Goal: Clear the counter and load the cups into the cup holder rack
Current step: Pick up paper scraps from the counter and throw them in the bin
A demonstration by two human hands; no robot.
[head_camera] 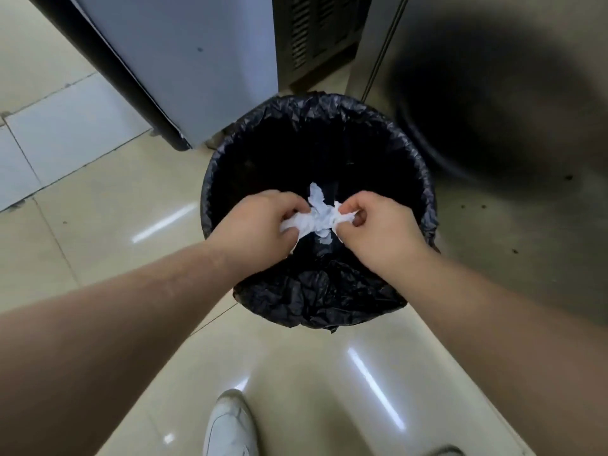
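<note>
Both hands are over the mouth of a bin lined with a black bag (329, 291), and between them they pinch one crumpled wad of white tissue (320, 214). The left hand (263, 222) is curled closed on the left end of the wad; the right hand (378, 225) is closed on the right end, thumb and fingertips nipping the paper. The tissue hangs well inside the rim, over the dark hollow of the bag, nearer the person's side than the far side.

To my eye this is the rubbish part of clearing up: the paper only has to be let go. It would go best if both hands opened together, so neither end drags the wad sideways toward the folded-over bag edge at the near rim. Thin tissue can cling to damp fingers, so a small downward shake may be needed. The wad already sits low and central enough that it should fall inside rather than onto the floor tiles (108, 225).

No cups, cup holder rack or desk are in view from here, so I judge that part of the job has yet to be tackled elsewhere in the room.

A pale cabinet (184, 60) and a steel appliance front (493, 93) stand behind the bin; a white shoe (228, 422) shows below. No brand, label or writing can be read on anything.
</note>
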